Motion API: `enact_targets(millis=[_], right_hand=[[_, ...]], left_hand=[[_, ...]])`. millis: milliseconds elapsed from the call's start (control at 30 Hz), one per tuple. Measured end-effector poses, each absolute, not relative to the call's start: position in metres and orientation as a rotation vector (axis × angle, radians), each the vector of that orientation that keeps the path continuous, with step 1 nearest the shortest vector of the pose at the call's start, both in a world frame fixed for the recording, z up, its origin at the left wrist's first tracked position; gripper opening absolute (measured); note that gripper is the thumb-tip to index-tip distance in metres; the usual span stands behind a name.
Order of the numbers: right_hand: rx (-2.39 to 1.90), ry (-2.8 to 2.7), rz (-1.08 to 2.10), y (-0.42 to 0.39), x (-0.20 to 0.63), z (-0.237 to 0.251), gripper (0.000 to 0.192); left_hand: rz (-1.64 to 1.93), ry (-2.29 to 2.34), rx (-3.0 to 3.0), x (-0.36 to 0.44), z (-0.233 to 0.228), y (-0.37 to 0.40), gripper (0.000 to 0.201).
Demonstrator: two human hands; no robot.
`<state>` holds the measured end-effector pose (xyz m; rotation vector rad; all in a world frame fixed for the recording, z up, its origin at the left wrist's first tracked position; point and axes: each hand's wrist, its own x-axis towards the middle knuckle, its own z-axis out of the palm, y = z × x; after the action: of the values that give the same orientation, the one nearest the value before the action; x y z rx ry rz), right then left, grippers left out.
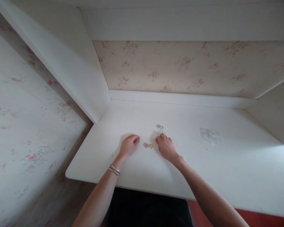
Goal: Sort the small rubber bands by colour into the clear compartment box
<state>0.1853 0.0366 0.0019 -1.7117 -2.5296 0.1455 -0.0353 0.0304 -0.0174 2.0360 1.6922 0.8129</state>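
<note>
My left hand (130,145) rests on the white tabletop, its fingers curled into a loose fist with nothing visible in it. My right hand (166,147) has its fingers bent together and pointing down at a small group of pale green ring-like rounds (161,130). Its fingertips partly cover that group, and whatever they pinch is hidden. Just beyond lie silvery rounds (159,126). Between the two hands are a pinkish round (145,144) and a golden one (151,146), side by side. All are too small to name surely.
A clear plastic bag (211,136) lies to the right on the white desk (238,176). White side panels and a low back strip (179,99) bound the desktop. Flowered wallpaper (33,135) covers the left wall. A dark seat (148,208) shows below the front edge.
</note>
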Motion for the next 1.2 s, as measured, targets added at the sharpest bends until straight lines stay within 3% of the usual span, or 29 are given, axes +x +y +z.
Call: enact_targets(millis=[500, 900, 1200], right_hand=[[-1.325, -2.638, 0.095, 0.011, 0.178, 0.005, 0.021], [-1.289, -2.717, -0.012, 0.011, 0.177, 0.014, 0.016], [-1.234, -2.752, -0.013, 0.015, 0.178, 0.016, 0.025]], left_hand=[[0.760, 1.709, 2.069, -0.034, -0.012, 0.029, 0.017], [0.753, 1.718, 2.073, -0.033, -0.009, 0.028, 0.018], [0.757, 1.707, 2.105, -0.034, -0.010, 0.028, 0.016]])
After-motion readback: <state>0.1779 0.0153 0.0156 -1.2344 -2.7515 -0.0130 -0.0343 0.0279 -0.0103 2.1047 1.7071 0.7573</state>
